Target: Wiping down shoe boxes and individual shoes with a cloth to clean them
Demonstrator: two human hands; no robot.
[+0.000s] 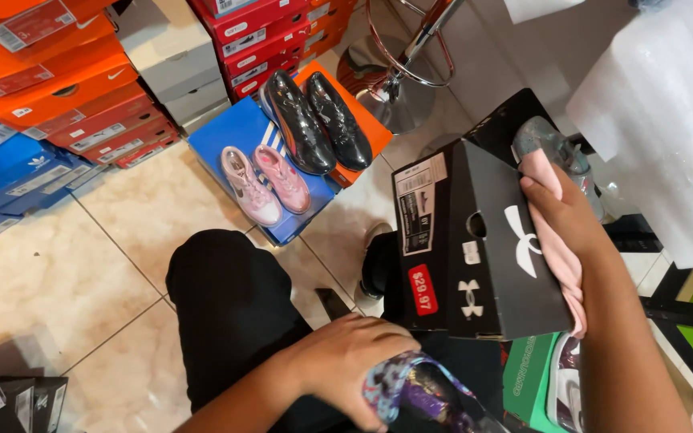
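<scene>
My left hand (346, 353) grip clamped over multicoloured shoe (419, 393) on lap. Above it, right hand (571, 224) grip pinching pink cloth (559, 248) against tilted black shoebox (475, 240). I judge box may slip: hold one-sided. Beyond grip, pink sneakers (265, 183) on floor boxes.

The left hand (346, 357) rests on a multicoloured shoe (419, 397) lying in the person's lap. The right hand (563, 212) presses a pink cloth (559, 252) against the side of a black shoebox (483, 240), which stands tilted with its lid open. On the tiled floor (122, 240) ahead, a pink pair of shoes (265, 183) sits on a blue box (238, 132) and a black pair (314, 120) sits just beside it, partly on an orange box (362, 120). Stacked boxes (66, 80) line the left, and a chrome stool base (399, 80) stands behind.
</scene>
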